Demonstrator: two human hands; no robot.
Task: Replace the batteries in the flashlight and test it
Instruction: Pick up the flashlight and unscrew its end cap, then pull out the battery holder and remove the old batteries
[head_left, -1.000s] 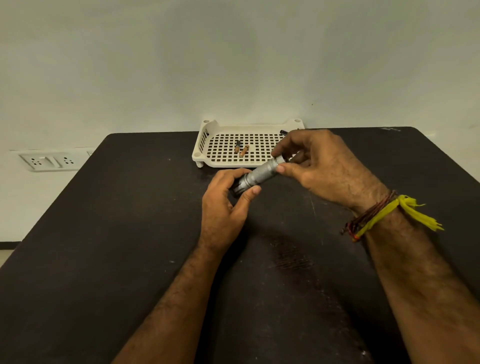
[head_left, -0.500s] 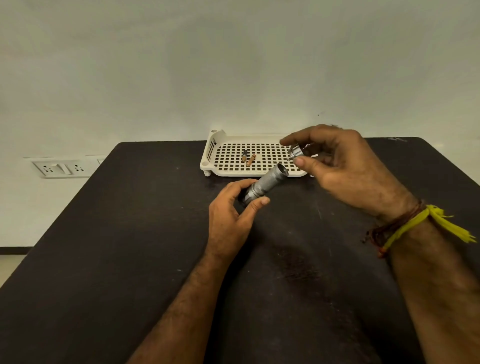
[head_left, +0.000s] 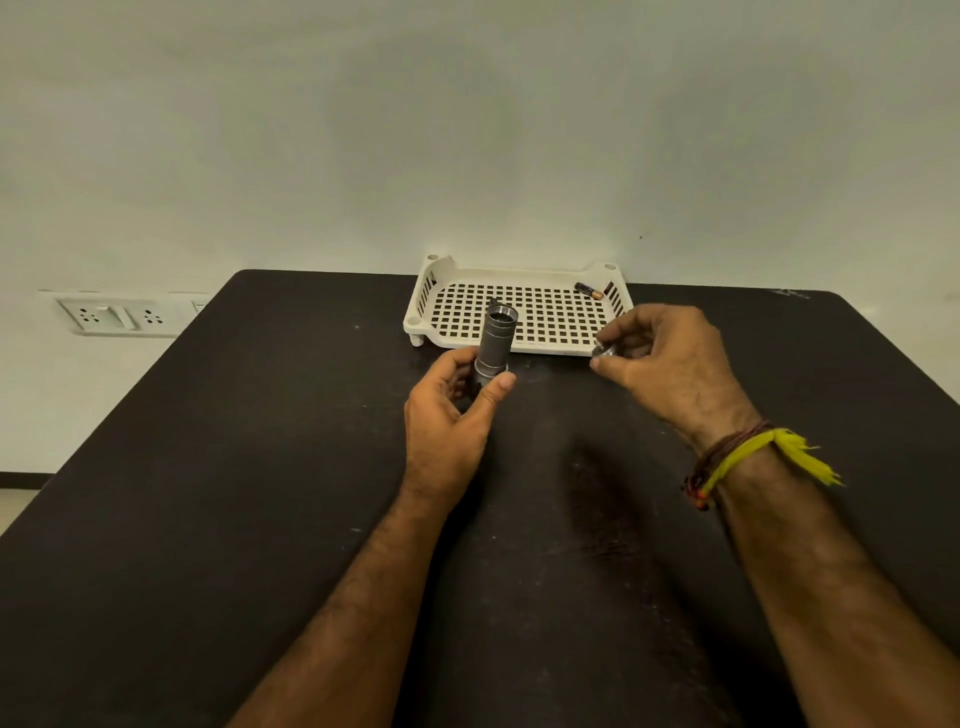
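No brand, label or writing can be read anywhere — the one battery (head_left: 589, 290) in sight shows only a dark body and a copper-coloured end, too small for print. It lies in the far right corner of the white slotted tray (head_left: 423, 291), which sits at the far edge of the black table (head_left: 208, 467).

Counted: one flashlight body, one loose cap, one battery in plain view, one tray, two hands. A small dark shape shows just behind the flashlight's rim; what it is cannot be told.

The left hand (head_left: 447, 415) holds the grey flashlight (head_left: 496, 343) by its lower end, thumb and fingers curled around it, the tube nearly upright with its open mouth facing up, in front of the tray's near edge. The right hand (head_left: 670, 364) pinches the small silver cap (head_left: 603, 351) between thumb and fingertips, just beside the tray's near right corner and apart from the tube. A yellow thread and dark bands (head_left: 737, 457) circle the right wrist. A white socket plate (head_left: 122, 314) is on the wall at left.
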